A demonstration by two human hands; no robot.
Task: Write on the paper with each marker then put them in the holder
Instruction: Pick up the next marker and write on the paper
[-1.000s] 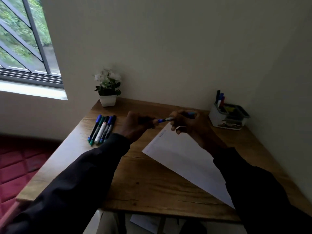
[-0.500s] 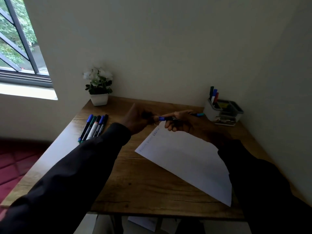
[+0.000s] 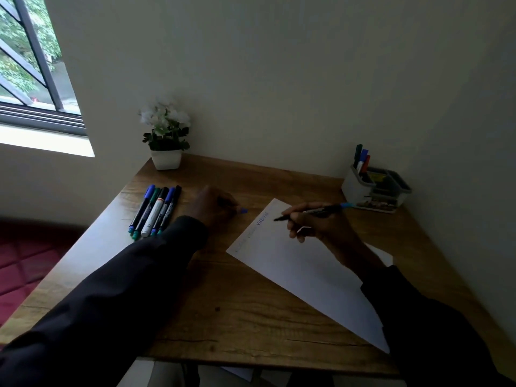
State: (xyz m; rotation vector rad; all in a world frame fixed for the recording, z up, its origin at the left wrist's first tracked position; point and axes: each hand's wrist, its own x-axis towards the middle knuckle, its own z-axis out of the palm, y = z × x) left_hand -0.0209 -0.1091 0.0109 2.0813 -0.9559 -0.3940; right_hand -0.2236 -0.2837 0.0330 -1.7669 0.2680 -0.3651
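The right grip (image 3: 315, 223) pinched the uncapped marker (image 3: 321, 212) pen-fashion, tip at the paper (image 3: 301, 266) beneath it, apparently ready to write, while the left grip (image 3: 213, 209) alongside clutched the blue cap (image 3: 243, 210) out of the way.

A wooden tabletop (image 3: 251, 317) fills a corner of pale walls (image 3: 279, 79). Daylight enters a barred window (image 3: 30, 65) at ten o'clock, and there is red tiled floor (image 3: 22, 263) at eight.

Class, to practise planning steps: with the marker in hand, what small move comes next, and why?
Probably bring the marker down onto the paper and write: the right hand grips it uncapped, poised beside the writing, while the left hand holds its cap.
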